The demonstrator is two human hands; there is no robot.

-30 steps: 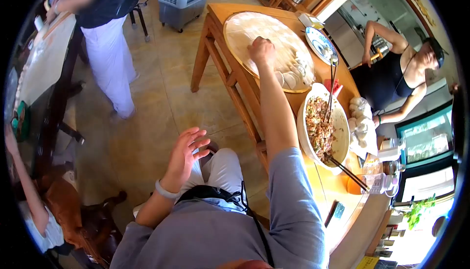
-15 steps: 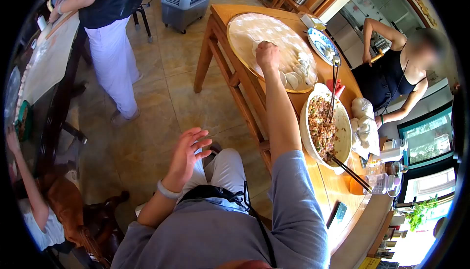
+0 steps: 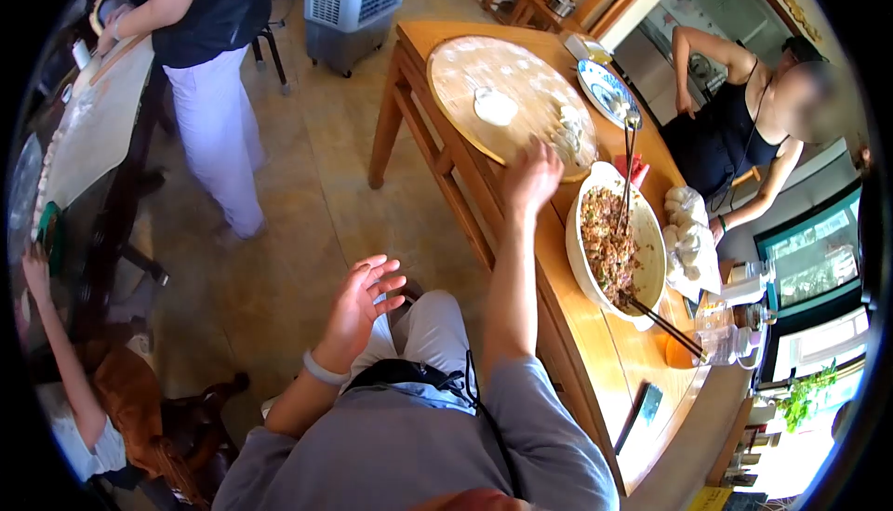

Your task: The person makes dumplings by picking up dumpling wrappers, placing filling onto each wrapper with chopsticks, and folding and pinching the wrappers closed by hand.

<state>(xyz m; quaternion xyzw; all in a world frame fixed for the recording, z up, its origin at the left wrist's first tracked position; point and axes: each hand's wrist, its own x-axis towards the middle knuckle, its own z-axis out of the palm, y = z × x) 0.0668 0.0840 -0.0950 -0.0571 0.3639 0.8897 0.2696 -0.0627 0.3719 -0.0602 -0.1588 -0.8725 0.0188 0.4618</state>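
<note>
My left hand (image 3: 358,311) hovers in front of my lap, palm turned inward, fingers apart and holding nothing. My right hand (image 3: 535,176) is over the near edge of a round floured board (image 3: 465,60). Its fingers are blurred and partly hidden, so I cannot tell whether anything is in them. Just beyond the fingertips lie several pale folded dumplings (image 3: 569,128). Farther left on the board rests flat white dough (image 3: 495,106). To the right of my hand stands a white oval basin (image 3: 657,274) of chopped filling (image 3: 606,241), with chopsticks (image 3: 662,327) leaning in it.
A blue-patterned plate (image 3: 595,83), a bag of pale round items (image 3: 688,232), a phone (image 3: 642,413) and clear containers (image 3: 721,344) share the wooden table (image 3: 577,325). One person (image 3: 730,120) stands across it. Another (image 3: 209,46) works at the left table. An air cooler (image 3: 353,9) stands behind.
My right hand has moved back toward me from the middle of the board to its near edge, uncovering the flat dough. My left hand has barely moved.
</note>
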